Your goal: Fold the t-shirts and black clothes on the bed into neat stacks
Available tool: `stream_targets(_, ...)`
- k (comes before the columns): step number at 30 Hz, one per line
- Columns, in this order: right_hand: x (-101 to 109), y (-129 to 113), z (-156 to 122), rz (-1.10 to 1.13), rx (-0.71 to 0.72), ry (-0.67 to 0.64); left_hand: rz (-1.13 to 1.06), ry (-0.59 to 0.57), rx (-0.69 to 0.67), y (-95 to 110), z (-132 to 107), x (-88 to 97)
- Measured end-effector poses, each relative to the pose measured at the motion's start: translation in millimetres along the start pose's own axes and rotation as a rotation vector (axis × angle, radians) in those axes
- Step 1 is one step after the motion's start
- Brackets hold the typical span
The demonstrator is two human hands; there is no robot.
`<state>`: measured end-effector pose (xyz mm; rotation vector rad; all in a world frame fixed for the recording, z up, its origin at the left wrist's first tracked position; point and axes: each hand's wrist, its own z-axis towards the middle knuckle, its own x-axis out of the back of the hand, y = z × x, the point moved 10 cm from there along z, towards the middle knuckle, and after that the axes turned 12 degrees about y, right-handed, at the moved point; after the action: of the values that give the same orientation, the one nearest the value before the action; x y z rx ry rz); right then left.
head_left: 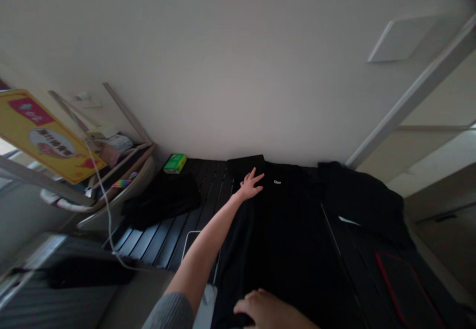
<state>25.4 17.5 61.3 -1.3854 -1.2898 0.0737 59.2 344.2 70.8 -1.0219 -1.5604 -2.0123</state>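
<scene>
From the head view, I have the left grip (pixel 250 185) open, fingers spread wide, palm down on a long black cloth garment (pixel 282 240) with a small white mark (pixel 277 182); it holds nothing. The right grip (pixel 264 309) sits at the bottom of the frame, fingers loosely curved, resting on the same garment; I see no pinch. The garment lies flat between both grips on a black slatted board (pixel 167 249). Left of the left grip: a crumpled black cloth bundle (pixel 161 200), with a green box (pixel 175 163) beyond it. Right of the left grip: a second black garment (pixel 360 200), bunched against a white wall (pixel 238 71). Far left: a yellow printed sign (pixel 44 136) and a white cable (pixel 107 210).
</scene>
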Motion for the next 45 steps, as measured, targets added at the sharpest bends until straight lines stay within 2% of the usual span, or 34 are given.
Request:
stream_targets(2, 11, 15, -11, 0.032, -0.063, 0.040, 0.061, -0.077, -0.079, 8, -14, -28.4)
stream_targets(6, 39, 51, -22, 0.011, -0.194, 0.166, 0.235, -0.084, -0.038, -13, -57, -54.8)
stream_targets(9, 66, 67, -19, 0.018, -0.187, 0.293, 0.315, -0.064, -0.018, -27, -94, -57.4)
stream_targets(13, 103, 89, -1, -0.054, -0.182, 0.435, 0.381, 0.055, -0.026, -29, -124, -44.5)
stream_targets(15, 129, 99, 15, -0.099, -0.177, 0.529, 0.393, 0.087, -0.019, -29, -130, -40.6)
stream_targets(19, 197, 104, 64, -0.175, -0.124, 0.738, 0.414, 0.100, 0.001, -31, -134, -39.8)
stream_targets(22, 245, 100, 118, -0.206, -0.093, 0.805, 0.423, 0.103, 0.000, -33, -133, -40.4)
stream_targets(25, 279, 94, 179, -0.248, -0.085, 0.843, 0.428, 0.117, -0.018, -34, -133, -39.2)
stream_targets(29, 299, 95, 250, -0.314, -0.140, 0.876, 0.439, 0.155, -0.047, -34, -135, -33.8)
stream_targets(32, 303, 106, 281, -0.355, -0.205, 0.890, 0.427, 0.161, -0.053, -34, -136, -30.6)
stream_targets(36, 311, 128, 299, -0.381, -0.234, 0.835, 0.400, 0.167, -0.028, -35, -136, -26.0)
stream_targets(40, 329, 147, 305, -0.367, -0.196, 0.760, 0.382, 0.158, -0.006, -35, -136, -24.7)
stream_targets(43, 340, 154, 306, -0.373, -0.166, 0.742, 0.358, 0.140, -0.003, -35, -135, -26.3)
stream_targets(45, 339, 156, 310, -0.384, -0.151, 0.729, 0.347, 0.132, 0.002, -36, -134, -27.2)
